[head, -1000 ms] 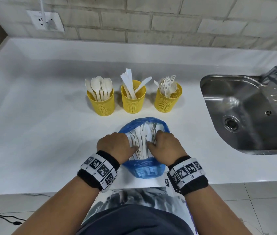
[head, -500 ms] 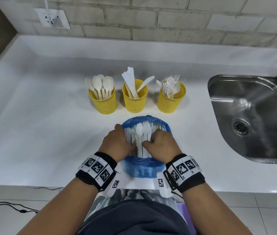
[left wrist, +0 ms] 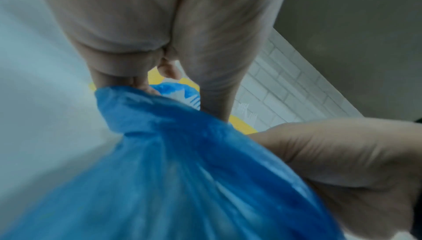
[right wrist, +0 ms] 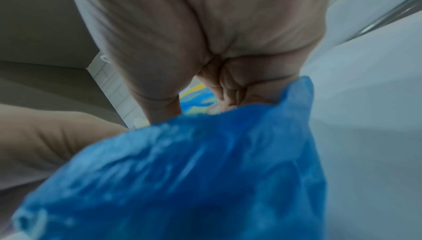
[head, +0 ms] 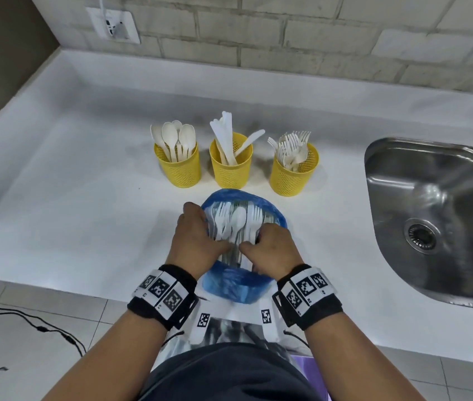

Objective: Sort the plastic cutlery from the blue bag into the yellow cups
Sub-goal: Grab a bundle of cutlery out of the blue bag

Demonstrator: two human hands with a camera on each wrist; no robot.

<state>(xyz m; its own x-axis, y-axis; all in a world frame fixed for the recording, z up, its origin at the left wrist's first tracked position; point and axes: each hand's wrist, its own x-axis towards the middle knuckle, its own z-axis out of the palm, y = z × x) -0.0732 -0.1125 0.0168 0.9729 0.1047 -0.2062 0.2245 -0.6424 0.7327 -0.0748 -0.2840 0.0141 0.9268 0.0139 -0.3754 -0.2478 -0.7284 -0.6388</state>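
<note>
A: Where's the bag?

B: The bag (head: pixel 236 287) lies at the worktop's (head: pixel 70 204) front edge, near the middle, mouth open toward the back. White cutlery (head: pixel 236 224) shows inside: forks and at least one spoon, heads pointing to the back wall

A: And the hands?

B: Both are at the bag's mouth. The left hand (head: pixel 197 241) holds the left rim, fingers curled over the plastic; in the left wrist view the fingertips pinch a bunched fold of it. The right hand (head: pixel 272 250) grips the right rim the same way, fingers curled round the blue film, thumb reaching in toward the cutlery handles

A: The cups?

B: Three in a row behind the bag, toward the middle of the worktop. The left cup (head: pixel 178 169) has spoons, the middle cup (head: pixel 231 169) knives, the right cup (head: pixel 293 176) forks, all standing upright. The bag's far rim lies just in front of the middle cup

A: Anything else?

B: A steel sink (head: pixel 438 215) set in the worktop's right end, and a wall socket (head: pixel 113 26) above the back left corner
</note>
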